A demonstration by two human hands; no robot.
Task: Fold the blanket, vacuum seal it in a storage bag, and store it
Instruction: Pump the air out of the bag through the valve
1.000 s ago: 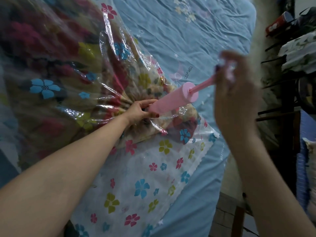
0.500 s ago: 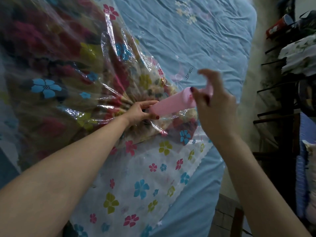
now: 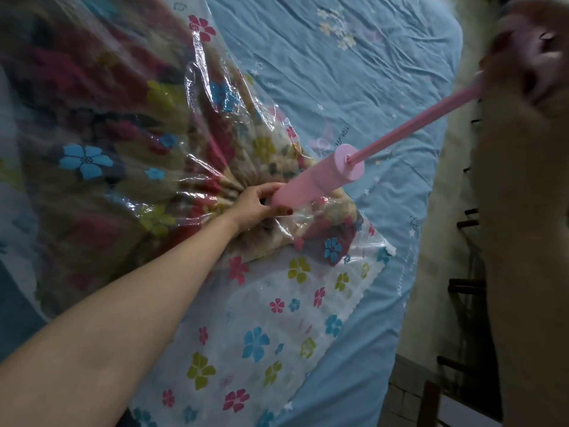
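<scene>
Since half a second ago the right hand (image 3: pixel 529 47) has drawn the pump rod (image 3: pixel 412 124) far out toward the upper right, its blurred grip closed on the handle. The left hand (image 3: pixel 255 204) grips the pump (image 3: pixel 311 183) base at mid-frame on the bag (image 3: pixel 277 303) holding the blanket (image 3: pixel 129 124). If the pump tilts, the seal may break and let air back in.

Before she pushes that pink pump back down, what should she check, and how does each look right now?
1. Left hand grips the pump barrel at its base: ok.
2. Right hand holds the rod end: blurred, cannot tell.
3. Rod drawn fully out: ok.
4. Pump seated on the valve: hidden, cannot tell.
5. Storage bag clings to the blanket near the pump: ok.
6. Bag zip closed: cannot tell.
</scene>
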